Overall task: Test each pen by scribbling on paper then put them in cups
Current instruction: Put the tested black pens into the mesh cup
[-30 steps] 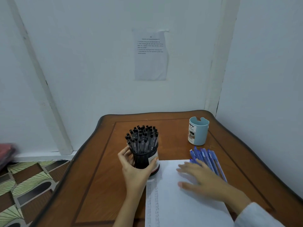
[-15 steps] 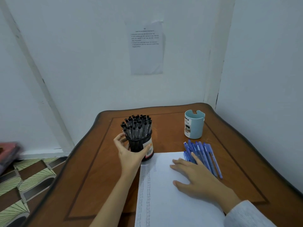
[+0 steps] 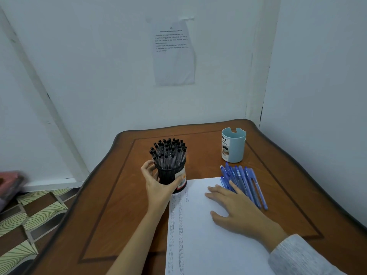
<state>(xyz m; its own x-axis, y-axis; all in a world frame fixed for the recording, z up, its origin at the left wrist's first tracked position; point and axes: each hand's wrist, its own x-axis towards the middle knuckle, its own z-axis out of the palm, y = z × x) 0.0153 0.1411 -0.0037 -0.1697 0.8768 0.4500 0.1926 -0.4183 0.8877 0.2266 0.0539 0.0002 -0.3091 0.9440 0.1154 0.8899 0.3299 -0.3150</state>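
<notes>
A black mesh cup (image 3: 172, 176) packed with several black-capped pens (image 3: 168, 152) stands at the paper's far left corner. My left hand (image 3: 158, 184) grips the cup, fingers round its left side and thumb on its label. A white sheet of paper (image 3: 200, 241) with columns of small scribbles down its left edge lies in front of me. My right hand (image 3: 235, 210) rests flat on the paper, fingers spread, fingertips touching a pile of several blue pens (image 3: 243, 182). A light blue cup (image 3: 233, 145), with no pens showing in it, stands upright behind the blue pens.
The brown wooden table (image 3: 123, 205) sits in a corner, white walls close behind and to the right. A printed note (image 3: 172, 52) is taped to the back wall. Patterned floor tiles (image 3: 29, 213) lie beyond the table's left edge.
My left hand has slid the black cup a little away from me, to the paper's far corner. My right hand stays flat on the paper.
</notes>
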